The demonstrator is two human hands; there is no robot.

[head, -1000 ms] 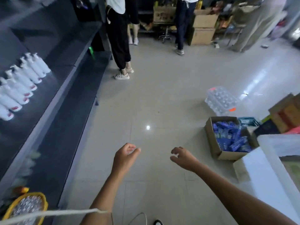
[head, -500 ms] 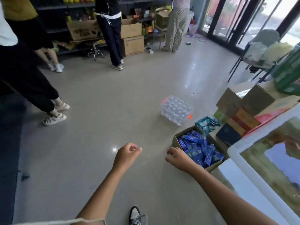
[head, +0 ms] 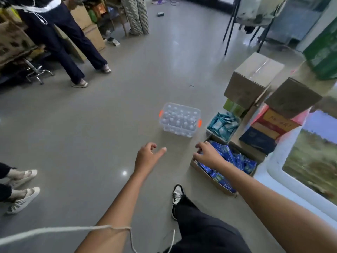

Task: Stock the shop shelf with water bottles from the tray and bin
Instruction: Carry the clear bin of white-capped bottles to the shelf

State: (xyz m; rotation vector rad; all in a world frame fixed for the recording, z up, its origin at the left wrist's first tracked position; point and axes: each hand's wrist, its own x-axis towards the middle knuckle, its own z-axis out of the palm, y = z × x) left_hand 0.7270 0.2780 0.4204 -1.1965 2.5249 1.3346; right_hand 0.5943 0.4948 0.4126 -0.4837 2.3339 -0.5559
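Step in hand, by judgement: fetching stock, with both arms stretched forward and nothing yet picked up; the left hand [head: 148, 157] hangs over bare floor [head: 82, 134] with fingers [head: 160, 150] loosely spread and empty, and the right hand [head: 207, 154] hovers palm down at the near edge of the cardboard box of blue packets [head: 235, 161], fingers curled apart and pinching nothing. The clear bin of water bottles [head: 179, 119] stands on the floor at twelve o'clock beyond both hands, well apart from them. The next move calls for closing on that bin and taking bottles by the neck or lifting it at its orange handles [head: 200, 123]; the shelf is out of view.
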